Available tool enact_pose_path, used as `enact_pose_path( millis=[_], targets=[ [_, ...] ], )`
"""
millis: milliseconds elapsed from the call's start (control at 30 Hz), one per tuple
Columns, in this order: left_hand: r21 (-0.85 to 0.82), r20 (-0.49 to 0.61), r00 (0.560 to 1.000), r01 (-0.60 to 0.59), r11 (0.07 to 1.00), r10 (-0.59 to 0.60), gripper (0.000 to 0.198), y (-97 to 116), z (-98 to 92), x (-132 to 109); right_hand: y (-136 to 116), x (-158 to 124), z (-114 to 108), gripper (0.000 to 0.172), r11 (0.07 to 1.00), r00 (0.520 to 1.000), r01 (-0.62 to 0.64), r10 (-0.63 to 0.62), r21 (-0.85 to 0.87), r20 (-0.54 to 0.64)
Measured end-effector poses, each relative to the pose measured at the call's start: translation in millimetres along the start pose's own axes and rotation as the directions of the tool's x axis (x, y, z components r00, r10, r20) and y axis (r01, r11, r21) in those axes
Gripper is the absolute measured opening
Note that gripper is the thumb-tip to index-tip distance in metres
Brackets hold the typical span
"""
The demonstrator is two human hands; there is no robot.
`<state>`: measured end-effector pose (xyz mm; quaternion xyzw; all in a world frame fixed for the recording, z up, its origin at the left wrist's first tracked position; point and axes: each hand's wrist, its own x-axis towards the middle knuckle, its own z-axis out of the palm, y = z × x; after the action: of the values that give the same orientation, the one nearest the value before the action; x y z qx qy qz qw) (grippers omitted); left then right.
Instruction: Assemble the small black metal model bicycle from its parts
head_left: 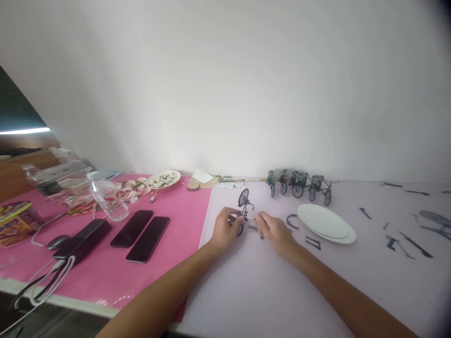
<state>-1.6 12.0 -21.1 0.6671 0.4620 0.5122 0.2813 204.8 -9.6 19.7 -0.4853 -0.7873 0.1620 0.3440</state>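
Note:
My left hand (227,225) is closed around a small black model bicycle (243,199), which stands on end with one wheel at the top. The lower wheel is partly covered by my fingers. Just right of it, my right hand (269,227) pinches a thin, light-coloured rod, perhaps a small screwdriver, whose tip points at the bicycle's frame. Whether the tip touches the frame is too small to tell. Beneath my hands lie a few small grey parts (252,228). A dark curved part (291,221) and a dark bracket-shaped part (313,242) rest right of my right hand.
Several finished-looking model bicycles (298,185) stand against the wall. White plates (326,223) lie to the right, with loose dark parts (416,244) beyond. On the pink cover are two phones (148,239), a power strip (84,239), a water bottle (108,197) and a dish of small pieces (163,180).

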Motion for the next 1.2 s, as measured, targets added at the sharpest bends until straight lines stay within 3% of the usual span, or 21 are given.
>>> enact_pose_path(
  millis=[133, 300, 700, 1200],
  targets=[
    [0.005, 0.008, 0.999, -0.043, 0.999, 0.043, 0.022, 2.4, -1.2, -1.0, -5.1, -1.9, -3.2, 0.021, 0.998, 0.998, -0.043, 0.041, 0.051, 0.046],
    [0.018, -0.007, 0.999, -0.033, 0.999, 0.033, 0.021, 1.7, -1.0, 0.0, -0.5, -2.3, 2.2, 0.015, 0.994, 0.998, -0.056, 0.052, 0.094, 0.047],
    [-0.002, -0.023, 0.999, -0.030, 1.000, 0.030, 0.020, 2.2, -2.9, 1.7, -0.2, -2.1, 4.4, 0.022, 0.988, 0.997, -0.039, 0.028, 0.151, 0.078],
    [0.003, -0.008, 1.000, -0.027, 1.000, 0.027, 0.021, 2.1, -3.1, 1.4, -0.1, 0.7, 1.3, 0.037, 0.996, 0.991, -0.056, 0.047, 0.069, 0.127]
  ],
)
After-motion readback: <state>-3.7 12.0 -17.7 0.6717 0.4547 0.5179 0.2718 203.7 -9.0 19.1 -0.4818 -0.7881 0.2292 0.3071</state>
